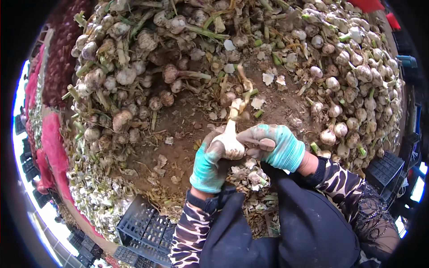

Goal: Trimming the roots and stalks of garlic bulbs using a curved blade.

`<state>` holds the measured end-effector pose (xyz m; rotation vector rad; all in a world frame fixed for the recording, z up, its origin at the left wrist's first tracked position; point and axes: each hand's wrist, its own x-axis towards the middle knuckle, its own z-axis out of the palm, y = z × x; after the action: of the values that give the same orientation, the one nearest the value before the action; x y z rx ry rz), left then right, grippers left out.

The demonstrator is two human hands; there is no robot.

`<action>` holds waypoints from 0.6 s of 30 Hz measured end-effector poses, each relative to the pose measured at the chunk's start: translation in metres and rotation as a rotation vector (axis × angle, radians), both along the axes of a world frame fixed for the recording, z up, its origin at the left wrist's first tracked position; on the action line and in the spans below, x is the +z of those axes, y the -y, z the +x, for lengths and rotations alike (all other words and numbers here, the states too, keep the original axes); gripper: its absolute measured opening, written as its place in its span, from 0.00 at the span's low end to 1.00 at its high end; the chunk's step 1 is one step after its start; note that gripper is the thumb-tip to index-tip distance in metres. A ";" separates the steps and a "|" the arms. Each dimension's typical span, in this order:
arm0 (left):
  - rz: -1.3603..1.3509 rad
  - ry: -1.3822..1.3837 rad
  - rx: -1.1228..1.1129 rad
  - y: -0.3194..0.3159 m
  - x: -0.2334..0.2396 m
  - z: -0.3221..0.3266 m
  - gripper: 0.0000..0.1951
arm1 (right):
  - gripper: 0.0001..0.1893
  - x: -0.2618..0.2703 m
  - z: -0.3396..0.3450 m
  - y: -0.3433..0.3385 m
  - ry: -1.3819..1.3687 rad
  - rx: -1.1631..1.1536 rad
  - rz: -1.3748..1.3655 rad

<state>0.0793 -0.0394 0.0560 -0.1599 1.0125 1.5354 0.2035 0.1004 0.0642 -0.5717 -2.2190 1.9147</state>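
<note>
My left hand (209, 160), in a mint-green glove with bare fingertips, grips a pale garlic bulb (231, 146). Its stalk (231, 122) points away from me, with a dry, peeling leaf strip (247, 80) trailing from the top. My right hand (268, 144), in a matching soiled glove, has its fingers curled against the bulb's right side. Whether these fingers pinch a piece of skin is blurred. Beneath both hands lies brown, dirty ground (181, 134) strewn with skin scraps and cut stalk pieces.
Stalked garlic (124, 70) is heaped ahead and to the left; trimmed bulbs (362, 77) are piled on the right. Peelings (100, 191) cover the near left, beside a black plastic crate (147, 224). Another dark crate (383, 171) stands at right. Pink netting (55, 150) edges the left.
</note>
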 end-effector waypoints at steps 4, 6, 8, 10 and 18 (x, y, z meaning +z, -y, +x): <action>0.100 0.126 0.200 0.007 0.000 -0.005 0.34 | 0.13 -0.002 0.009 -0.004 0.241 -0.049 0.055; 0.168 0.142 0.201 0.009 -0.001 -0.005 0.37 | 0.13 -0.002 0.008 -0.007 0.289 0.002 0.267; 0.226 0.251 0.222 0.006 0.002 -0.002 0.41 | 0.13 -0.003 0.008 -0.008 0.338 0.042 0.418; 0.261 0.223 0.174 0.016 -0.012 0.001 0.45 | 0.14 0.004 0.001 -0.007 0.318 0.053 0.453; 0.443 0.411 0.125 0.014 -0.021 0.006 0.48 | 0.14 0.014 -0.012 -0.013 0.163 0.036 0.553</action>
<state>0.0852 -0.0534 0.0355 -0.2176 0.3326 1.7127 0.1919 0.1132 0.0785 -0.6067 -2.7140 1.2040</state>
